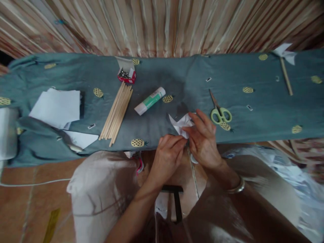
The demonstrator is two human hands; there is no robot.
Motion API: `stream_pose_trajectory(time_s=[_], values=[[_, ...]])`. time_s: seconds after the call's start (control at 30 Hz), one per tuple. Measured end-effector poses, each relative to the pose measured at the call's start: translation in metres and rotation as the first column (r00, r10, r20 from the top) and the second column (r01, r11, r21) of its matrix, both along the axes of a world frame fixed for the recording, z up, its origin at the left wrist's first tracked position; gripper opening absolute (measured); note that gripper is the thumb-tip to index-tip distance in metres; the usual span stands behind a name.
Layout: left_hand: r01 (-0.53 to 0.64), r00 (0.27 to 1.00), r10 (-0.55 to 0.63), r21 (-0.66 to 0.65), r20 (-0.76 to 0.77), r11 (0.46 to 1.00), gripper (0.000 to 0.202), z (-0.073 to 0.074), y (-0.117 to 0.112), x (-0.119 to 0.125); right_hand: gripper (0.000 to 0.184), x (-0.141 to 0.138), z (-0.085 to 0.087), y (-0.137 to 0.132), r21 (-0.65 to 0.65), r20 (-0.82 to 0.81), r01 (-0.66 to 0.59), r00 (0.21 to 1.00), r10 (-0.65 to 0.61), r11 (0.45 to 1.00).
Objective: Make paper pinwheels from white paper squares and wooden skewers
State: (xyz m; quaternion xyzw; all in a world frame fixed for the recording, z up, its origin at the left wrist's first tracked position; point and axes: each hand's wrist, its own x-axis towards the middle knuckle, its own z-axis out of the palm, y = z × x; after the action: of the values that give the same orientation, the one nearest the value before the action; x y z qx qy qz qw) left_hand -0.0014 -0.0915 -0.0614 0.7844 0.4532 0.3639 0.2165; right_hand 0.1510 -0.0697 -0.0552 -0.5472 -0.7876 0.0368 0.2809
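Near the front edge of the cloth-covered table, both hands work on a folded white paper pinwheel point(178, 124). My left hand point(168, 157) pinches at its lower edge, fingers closed; the exact grip point is partly hidden. My right hand point(205, 145) holds the pinwheel from the right, with thumb and fingers on the paper. Just right of that hand lie green-handled scissors point(220, 115), blades pointing away. A glue stick point(150, 101) with a green label rests to the upper left of the pinwheel.
A bundle of wooden sticks point(116, 114) lies left of centre, below an open red box point(128, 76) of small metal pieces. White paper sheets point(60, 108) and a cut piece point(82, 140) are at left. Another pinwheel point(285, 54) on a stick point(286, 76) lies far right. A curtain point(162, 27) hangs behind.
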Motion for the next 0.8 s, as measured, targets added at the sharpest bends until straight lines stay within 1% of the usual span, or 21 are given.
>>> stream_pose_trajectory(time_s=[0.2, 0.3, 0.37, 0.5, 0.63, 0.7, 0.8], values=[[-0.012, 1.000, 0.012, -0.003, -0.011, 1.000, 0.019, 0.0010, -0.0011, 0.0005, 0.034, 0.0051, 0.0034, 0.0032, -0.050, -0.123, 0.031, 0.992, -0.037, 0.998], [-0.006, 1.000, 0.005, -0.027, -0.011, 1.000, 0.020, 0.0005, -0.0014, 0.0005, 0.033, 0.0082, 0.0066, 0.0041, -0.044, -0.166, 0.034, 0.985, -0.041, 0.998], [-0.006, 1.000, 0.006, -0.034, -0.008, 0.999, 0.019, 0.0001, -0.0015, 0.0007, 0.032, 0.0092, 0.0073, 0.0036, -0.028, -0.148, 0.034, 0.988, -0.038, 0.999], [-0.015, 1.000, 0.015, -0.027, -0.002, 1.000, 0.019, -0.0005, -0.0015, 0.0013, 0.031, 0.0079, 0.0048, 0.0014, -0.011, -0.049, 0.010, 0.999, -0.010, 1.000], [-0.008, 1.000, 0.008, -0.027, 0.006, 1.000, 0.020, -0.0005, -0.0013, 0.0013, 0.026, 0.0036, 0.0022, -0.0002, 0.029, 0.035, -0.009, 0.999, 0.008, 1.000], [-0.005, 1.000, 0.005, -0.029, -0.001, 1.000, 0.021, -0.0006, -0.0011, 0.0011, 0.025, 0.0013, 0.0015, -0.0008, 0.042, 0.052, -0.019, 0.999, 0.017, 0.999], [-0.004, 1.000, 0.003, -0.032, -0.016, 0.999, 0.023, -0.0010, -0.0007, 0.0009, 0.025, -0.0006, 0.0005, -0.0012, 0.027, 0.048, -0.027, 0.999, 0.026, 0.999]])
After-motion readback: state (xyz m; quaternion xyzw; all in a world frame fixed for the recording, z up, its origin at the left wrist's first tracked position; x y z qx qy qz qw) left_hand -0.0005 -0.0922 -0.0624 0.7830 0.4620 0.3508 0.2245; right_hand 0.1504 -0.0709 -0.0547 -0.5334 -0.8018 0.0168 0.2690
